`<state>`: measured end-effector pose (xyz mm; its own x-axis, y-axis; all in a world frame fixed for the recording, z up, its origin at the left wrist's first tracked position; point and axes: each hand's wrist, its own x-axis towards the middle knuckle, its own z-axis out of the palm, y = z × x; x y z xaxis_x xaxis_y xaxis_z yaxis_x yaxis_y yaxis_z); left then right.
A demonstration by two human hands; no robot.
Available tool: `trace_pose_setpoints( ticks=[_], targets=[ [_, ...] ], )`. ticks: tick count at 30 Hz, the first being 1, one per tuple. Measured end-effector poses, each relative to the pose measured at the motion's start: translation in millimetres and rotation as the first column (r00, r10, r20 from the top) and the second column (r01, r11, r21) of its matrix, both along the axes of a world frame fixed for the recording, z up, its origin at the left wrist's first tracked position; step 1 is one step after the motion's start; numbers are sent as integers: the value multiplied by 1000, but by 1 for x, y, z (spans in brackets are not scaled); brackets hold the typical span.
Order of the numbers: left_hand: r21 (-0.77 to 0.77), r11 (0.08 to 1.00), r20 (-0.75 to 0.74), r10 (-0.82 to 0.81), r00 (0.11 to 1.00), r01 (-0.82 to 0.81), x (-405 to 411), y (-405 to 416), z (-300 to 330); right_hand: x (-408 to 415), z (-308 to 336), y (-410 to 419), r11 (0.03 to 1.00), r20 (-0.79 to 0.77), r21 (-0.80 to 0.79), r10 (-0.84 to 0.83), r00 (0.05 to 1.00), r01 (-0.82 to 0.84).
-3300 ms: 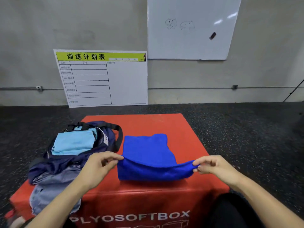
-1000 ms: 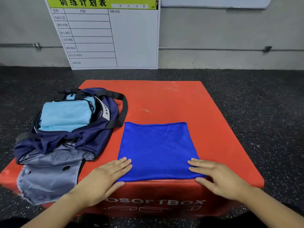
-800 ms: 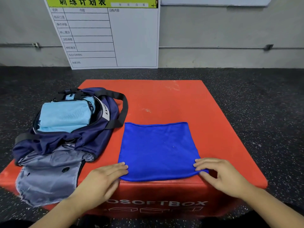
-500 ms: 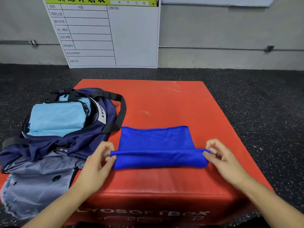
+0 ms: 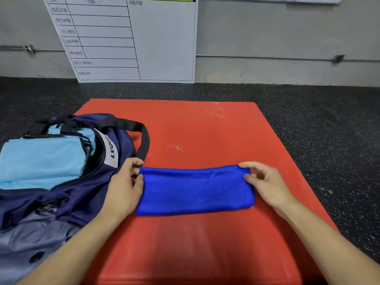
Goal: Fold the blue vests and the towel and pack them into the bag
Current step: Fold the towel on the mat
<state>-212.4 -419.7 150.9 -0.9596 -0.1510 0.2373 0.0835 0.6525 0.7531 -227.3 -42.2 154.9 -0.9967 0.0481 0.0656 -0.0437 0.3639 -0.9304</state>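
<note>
The left hand pinches the far left corner of the folded royal-blue cloth towel; the right hand pinches its far right corner. The towel lies mid red foam box. At nine o'clock, the navy fabric bag, cut off by the frame, holds light-blue folded vests, partly hidden.

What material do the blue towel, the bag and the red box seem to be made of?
Blue towel: soft matte cloth, perhaps microfibre; it folds limply and shows a fine nap.
Bag: thin synthetic fabric, probably nylon; faint sheen, loose creases, a woven black strap.
Red box: smooth vinyl-like cover, likely over foam; slight gloss, rounded edges, pale scuffs.
</note>
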Motion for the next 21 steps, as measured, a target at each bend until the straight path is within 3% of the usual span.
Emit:
trace_pose_setpoints(
  ticks=[4, 8, 11, 13, 16, 21],
  targets=[
    [-311, 949, -28, 36, 999, -43, -11, 6, -9, -25, -17, 1, 956, -74, 294, 2, 997, 20],
    [-568, 823, -166, -130, 978, 13, -7, 27, -9, -21, -24, -16, 691, -247, 716, 113, 962, 103],
    [-691, 711, -113, -285, 952, 131, 7, 60, -19, -10, -22, -50, 573, -175, 813, 413, 894, -105],
    [-715, 674, -22, -289, 957, 187, 14, 75, -35, -6, -28, -67, 481, -70, 848, 519, 852, -224],
    [-713, 665, 69, -248, 966, 221, 17, 76, -52, 0, -37, -73, 427, 45, 850, 523, 851, -308],
    [-690, 639, 141, -342, 929, 340, 11, 67, -48, 4, -25, -66, 342, 32, 895, 590, 807, -285]
  ],
)
